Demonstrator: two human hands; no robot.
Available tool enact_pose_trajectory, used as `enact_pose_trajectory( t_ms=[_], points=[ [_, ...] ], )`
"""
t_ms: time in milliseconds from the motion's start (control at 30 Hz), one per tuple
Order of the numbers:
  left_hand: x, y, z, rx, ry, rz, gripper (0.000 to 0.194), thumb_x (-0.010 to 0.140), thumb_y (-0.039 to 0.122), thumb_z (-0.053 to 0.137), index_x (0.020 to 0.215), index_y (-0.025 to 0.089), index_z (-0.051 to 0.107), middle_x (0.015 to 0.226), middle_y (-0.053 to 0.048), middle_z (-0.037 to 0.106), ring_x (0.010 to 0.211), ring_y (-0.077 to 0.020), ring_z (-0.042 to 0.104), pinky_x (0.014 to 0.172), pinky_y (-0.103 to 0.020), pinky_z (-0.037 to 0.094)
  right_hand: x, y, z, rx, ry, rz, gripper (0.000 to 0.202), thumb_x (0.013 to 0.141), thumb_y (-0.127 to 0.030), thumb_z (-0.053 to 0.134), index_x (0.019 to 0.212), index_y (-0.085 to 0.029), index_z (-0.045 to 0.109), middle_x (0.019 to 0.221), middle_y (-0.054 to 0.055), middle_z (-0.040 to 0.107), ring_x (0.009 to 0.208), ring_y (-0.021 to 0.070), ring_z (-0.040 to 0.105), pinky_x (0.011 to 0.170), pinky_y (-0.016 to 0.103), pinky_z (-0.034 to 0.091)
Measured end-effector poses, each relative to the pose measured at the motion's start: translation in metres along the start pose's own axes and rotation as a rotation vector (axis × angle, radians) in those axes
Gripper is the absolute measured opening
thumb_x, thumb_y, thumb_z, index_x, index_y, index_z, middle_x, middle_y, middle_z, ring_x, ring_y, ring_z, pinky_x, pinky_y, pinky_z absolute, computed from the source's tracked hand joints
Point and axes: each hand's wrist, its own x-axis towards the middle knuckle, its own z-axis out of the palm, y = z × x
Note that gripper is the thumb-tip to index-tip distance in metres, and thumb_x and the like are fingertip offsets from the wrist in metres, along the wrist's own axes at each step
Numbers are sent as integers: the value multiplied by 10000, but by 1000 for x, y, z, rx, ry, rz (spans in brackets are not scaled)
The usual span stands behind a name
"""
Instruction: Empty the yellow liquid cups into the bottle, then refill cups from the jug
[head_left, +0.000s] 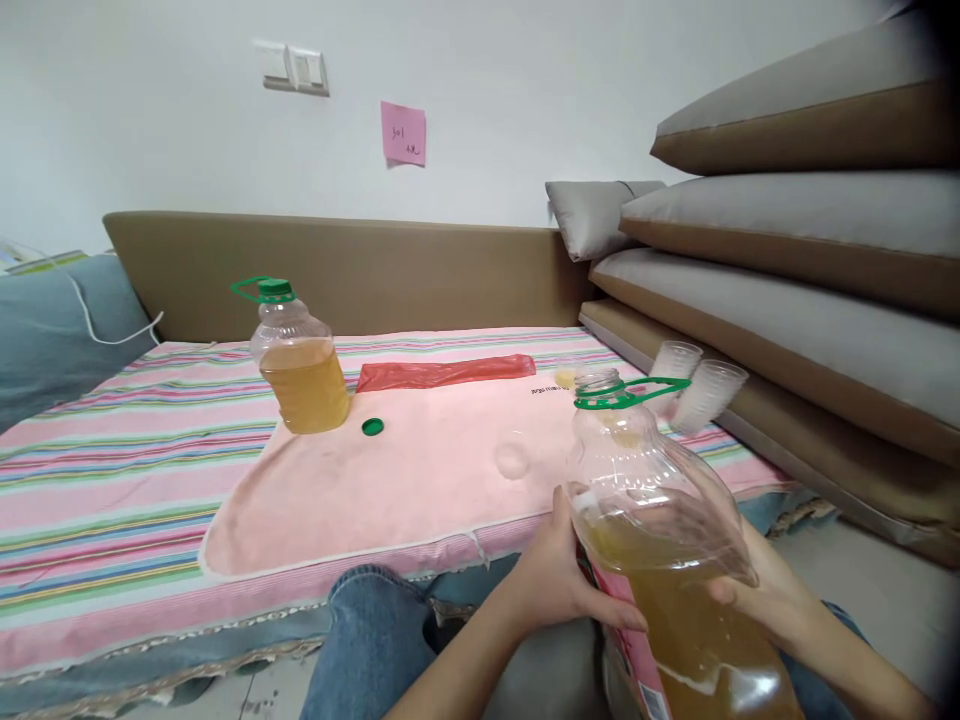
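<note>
A large clear plastic oil jug (697, 620), partly filled with yellow liquid, is held in front of me at the lower right. Its neck is uncapped, and a green ring handle sticks out to the right. My left hand (564, 575) grips its left side, the thumb over the pink label. On the other side my right hand (765, 575) is closed around the jug, with some fingers visible through the plastic. Beyond its neck stands a clear plastic cup (512, 460). A green cap (373, 427) lies on the pink cloth (390, 500).
A second, capped jug (306, 385) stands at the left of the cloth. Behind lies a red plastic bag (446, 373). Stacked clear cups (709, 395) are at the right, beside piled grey-brown cushions (810, 290). A low brown headboard (360, 275) runs along the wall.
</note>
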Motion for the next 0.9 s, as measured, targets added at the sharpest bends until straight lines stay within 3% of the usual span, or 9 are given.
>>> enact_pose_trajectory(
  t_ms=[100, 233, 467, 667, 900],
  points=[
    [0, -15, 8, -85, -66, 45, 1012, 538, 486, 891, 1343, 198, 351, 1375, -181, 524, 1301, -352, 499, 1127, -522, 346, -4, 3, -8, -39, -10, 60, 987, 737, -648, 689, 1554, -371, 209, 1557, 104, 413, 1395, 363, 429, 1088, 538, 444],
    [0, -31, 18, -259, -60, 35, 1021, 553, 539, 874, 1353, 199, 339, 1381, -202, 516, 1317, -376, 485, 1118, -559, 345, -5, 5, -15, -114, -11, 132, 962, 749, -600, 701, 1552, -364, 227, 1608, 77, 320, 1476, 358, 260, 1149, 584, 334],
    [1, -42, 33, -542, -69, -60, 1053, 578, 542, 865, 1419, 227, 314, 1399, -195, 515, 1316, -382, 492, 1107, -568, 361, 4, -3, -17, -165, -45, 234, 875, 784, -536, 687, 1537, -392, 264, 1620, 19, 289, 1466, 357, 273, 1162, 585, 290],
    [2, -41, 36, -537, -34, -18, 941, 694, 585, 775, 1449, 234, 335, 1366, -187, 552, 1230, -354, 568, 1072, -539, 397, 18, -29, -10, -206, -95, 399, 887, 824, -556, 634, 1563, -345, 191, 1648, -16, 175, 1499, 295, 163, 1205, 501, 205],
    [3, -42, 39, -571, -20, -15, 908, 712, 594, 757, 1452, 259, 351, 1367, -163, 553, 1231, -321, 569, 1075, -511, 401, 29, -37, -10, -229, -115, 454, 904, 776, -586, 666, 1547, -352, 256, 1631, -34, 226, 1491, 296, 200, 1198, 477, 232]
  ],
)
